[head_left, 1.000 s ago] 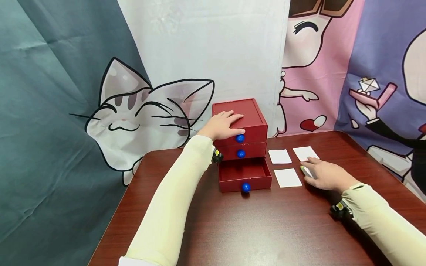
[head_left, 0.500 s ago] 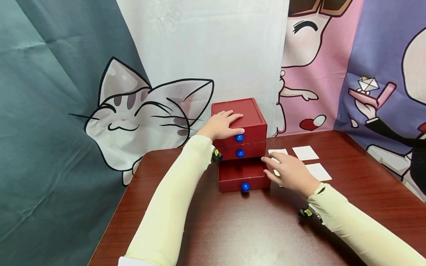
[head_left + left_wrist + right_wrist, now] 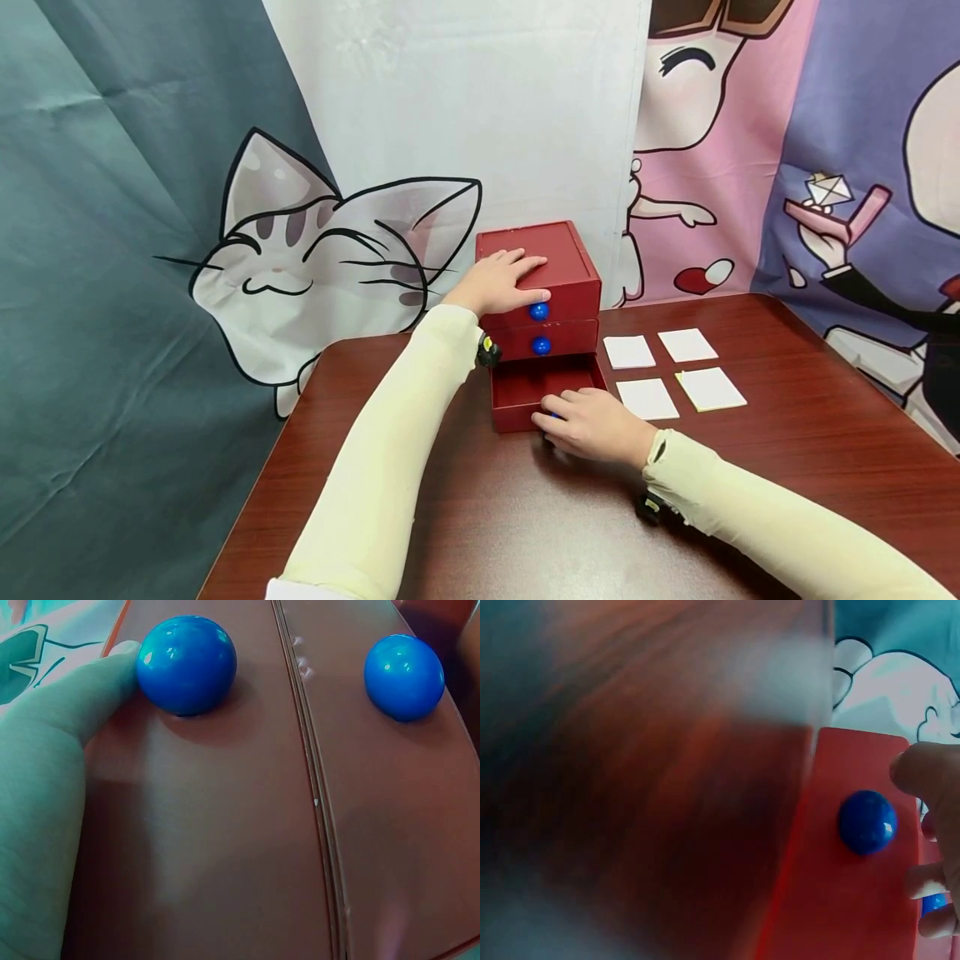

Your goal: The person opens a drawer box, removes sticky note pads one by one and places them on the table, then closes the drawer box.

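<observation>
A red cabinet (image 3: 558,250) with three stacked drawers stands at the back of the table. My left hand (image 3: 498,283) rests on its top. In the left wrist view, the left thumb (image 3: 97,686) lies beside the top drawer's blue knob (image 3: 187,665); the second drawer's knob (image 3: 405,678) is further right. The bottom drawer (image 3: 517,419) is pulled out, and no contents show in its visible part. My right hand (image 3: 592,425) is at that drawer's front, fingers loosely bent. In the right wrist view, the fingers hover beside the bottom blue knob (image 3: 867,822) without gripping it.
Several white square paper pads lie right of the cabinet, including a back-left pad (image 3: 629,352), a front-left pad (image 3: 647,399) and a front-right pad (image 3: 712,389) with a yellow-green edge. A printed cloth (image 3: 555,108) hangs behind the brown table (image 3: 480,517).
My right hand has left the front-right pad and moved leftward to the bottom drawer's front. That pad now lies flat and uncovered. My left hand has stayed on the cabinet.
</observation>
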{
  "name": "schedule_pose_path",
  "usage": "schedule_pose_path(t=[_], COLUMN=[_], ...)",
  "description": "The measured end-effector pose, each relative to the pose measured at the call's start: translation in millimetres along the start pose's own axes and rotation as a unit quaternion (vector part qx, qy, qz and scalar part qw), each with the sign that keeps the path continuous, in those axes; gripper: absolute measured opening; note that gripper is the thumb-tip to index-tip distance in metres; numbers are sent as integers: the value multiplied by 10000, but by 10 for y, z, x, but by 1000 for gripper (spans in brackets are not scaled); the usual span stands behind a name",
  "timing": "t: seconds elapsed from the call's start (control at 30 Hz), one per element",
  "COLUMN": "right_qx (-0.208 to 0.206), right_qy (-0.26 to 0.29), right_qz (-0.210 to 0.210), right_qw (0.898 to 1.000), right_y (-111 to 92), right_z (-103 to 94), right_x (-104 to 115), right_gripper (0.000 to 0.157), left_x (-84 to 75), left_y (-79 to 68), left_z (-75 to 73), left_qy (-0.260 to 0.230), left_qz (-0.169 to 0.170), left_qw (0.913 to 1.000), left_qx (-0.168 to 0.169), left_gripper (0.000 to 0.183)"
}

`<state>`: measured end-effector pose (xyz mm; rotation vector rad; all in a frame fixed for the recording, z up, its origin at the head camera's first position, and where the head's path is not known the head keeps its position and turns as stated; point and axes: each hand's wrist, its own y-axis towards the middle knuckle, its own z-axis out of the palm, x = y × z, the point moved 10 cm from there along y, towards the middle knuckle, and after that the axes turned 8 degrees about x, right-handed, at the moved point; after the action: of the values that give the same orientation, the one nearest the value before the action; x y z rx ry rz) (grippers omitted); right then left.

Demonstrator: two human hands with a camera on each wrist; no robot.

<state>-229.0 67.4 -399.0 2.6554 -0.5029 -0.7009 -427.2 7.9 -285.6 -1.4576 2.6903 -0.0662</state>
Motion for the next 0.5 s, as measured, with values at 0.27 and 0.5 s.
schedule_pose_path(t=[0.27,0.5], right_qx=[357,674], right_qy=[-224,-320], right_qz=[-128,-222], right_qw=[9990,9970], right_y=[77,119], right_z=[154,229], right_x=[54,92], right_gripper=[17,14], left_x=[-7,-15], left_y=[-19,-23], left_z=[-11,-17], left_qy=[-12,-28], left_qz=[24,56], left_qw=[10000,10000], left_qx=[-33,-46], left_gripper=[74,73])
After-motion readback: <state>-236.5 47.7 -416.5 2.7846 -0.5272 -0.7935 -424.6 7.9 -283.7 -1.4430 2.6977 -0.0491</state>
